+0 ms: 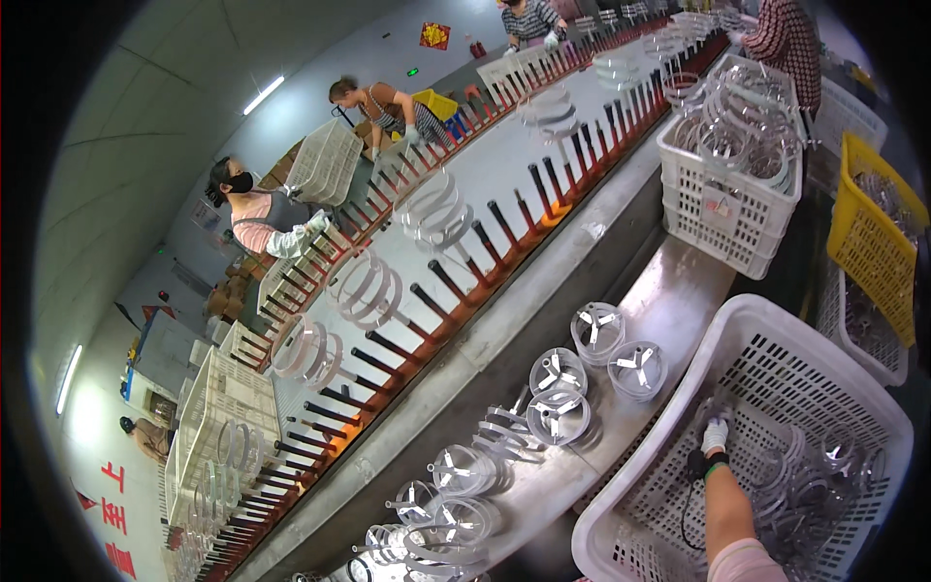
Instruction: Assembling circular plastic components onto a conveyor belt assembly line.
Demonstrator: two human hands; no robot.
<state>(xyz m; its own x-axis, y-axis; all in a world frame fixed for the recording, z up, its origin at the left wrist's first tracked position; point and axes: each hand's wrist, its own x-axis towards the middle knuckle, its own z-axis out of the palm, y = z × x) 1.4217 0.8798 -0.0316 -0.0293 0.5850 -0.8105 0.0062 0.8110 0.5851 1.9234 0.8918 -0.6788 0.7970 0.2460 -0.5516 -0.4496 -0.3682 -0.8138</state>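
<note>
My right hand (716, 436), in a white glove with a black band at the wrist, reaches down into a large white slatted basket (669, 448). Its fingers look closed on a clear ring-shaped piece (713, 411), small and partly hidden in the picture. Beside the forearm, a tangled heap of similar clear rings (800, 490) fills the basket's lower right. Left of the basket, several clear ring pieces with white three-armed hubs (637, 371) stand on a metal ledge (669, 291). My left hand is out of sight.
A conveyor (524, 160) edged with black-tipped red spindles (441, 279) runs diagonally past the ledge, carrying clear spiral pieces (433, 211). Stacked white baskets (722, 209) and a yellow basket (863, 242) hold more rings. Co-workers (267, 209) stand along the far side.
</note>
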